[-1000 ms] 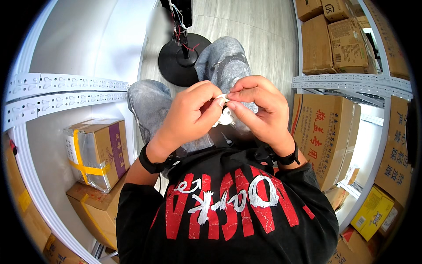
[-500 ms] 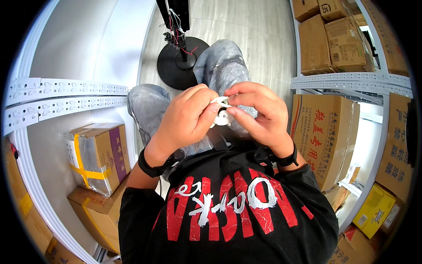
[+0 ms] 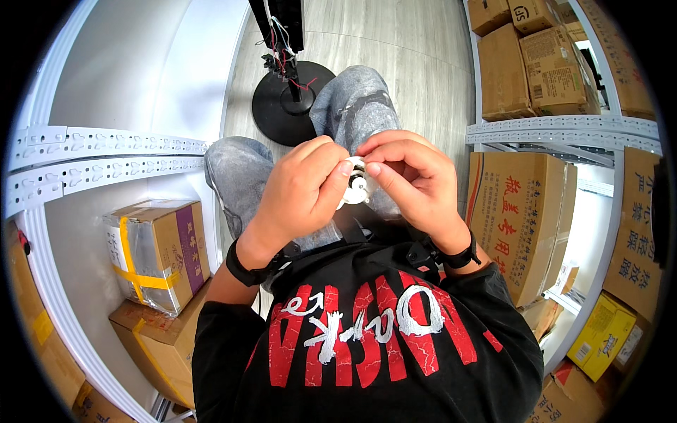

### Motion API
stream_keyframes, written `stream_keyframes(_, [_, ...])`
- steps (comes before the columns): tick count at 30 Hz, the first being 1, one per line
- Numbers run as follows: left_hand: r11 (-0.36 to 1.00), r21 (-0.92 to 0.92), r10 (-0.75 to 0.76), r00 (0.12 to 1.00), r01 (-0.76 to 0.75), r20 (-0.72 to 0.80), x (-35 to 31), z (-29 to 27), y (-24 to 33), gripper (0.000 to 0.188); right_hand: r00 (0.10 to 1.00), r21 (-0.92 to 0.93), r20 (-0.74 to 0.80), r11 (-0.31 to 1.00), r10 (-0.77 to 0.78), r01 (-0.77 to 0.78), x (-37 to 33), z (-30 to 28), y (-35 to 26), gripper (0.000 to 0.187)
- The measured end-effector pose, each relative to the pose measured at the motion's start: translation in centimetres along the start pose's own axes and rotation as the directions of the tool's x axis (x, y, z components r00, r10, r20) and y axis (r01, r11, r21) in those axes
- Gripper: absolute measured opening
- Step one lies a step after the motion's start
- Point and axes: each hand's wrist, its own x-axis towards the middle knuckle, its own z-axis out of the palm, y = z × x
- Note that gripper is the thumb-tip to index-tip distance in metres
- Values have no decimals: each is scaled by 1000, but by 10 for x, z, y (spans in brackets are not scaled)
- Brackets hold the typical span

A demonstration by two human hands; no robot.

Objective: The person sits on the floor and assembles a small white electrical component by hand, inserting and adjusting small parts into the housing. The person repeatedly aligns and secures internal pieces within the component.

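Note:
Between my two hands, above my knees, is a small round white plastic part (image 3: 358, 189) with a dark ring and a pale round knob inside. My left hand (image 3: 305, 185) grips its left edge, fingers curled and thumb pressed along the rim. On the other side, my right hand (image 3: 416, 176) pinches at the upper right of the part, thumb and forefinger close together. Whatever small piece lies under those right fingertips is hidden. Both wrists wear black bands.
A black stand on a round base (image 3: 271, 106) with loose wires rises beyond my knees. White metal shelving (image 3: 106, 149) runs along the left, with a yellow-taped carton (image 3: 159, 247). More shelving on the right holds large cartons (image 3: 518, 218) and a yellow box (image 3: 601, 337).
A white strip-like piece that stood out between the fingertips no longer shows there. My right fingers have closed in toward the white part, and more of its dark ring is visible.

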Motion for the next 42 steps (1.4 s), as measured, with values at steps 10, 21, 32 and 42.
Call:
stream_keyframes(10, [920, -198, -324, 941, 338, 101, -3, 3, 7, 13, 997, -18, -76, 1000, 12, -13, 2, 5, 5, 7])
stream_keyframes(21, [947, -216, -237, 971, 238, 31, -6, 12, 2, 14, 996, 0, -83, 999, 36, -36, 4, 11, 3, 7])
stream_keyframes(32, [974, -171, -162, 985, 150, -58, -6, 17, -3, 11, 998, 35, -15, 997, 64, -64, 6, 7, 1, 11])
stream_keyframes(42, [971, -192, -164, 980, 140, -116, -6, 20, -9, 13, 999, 47, 29, 998, 37, -39, 7, 7, 0, 18])
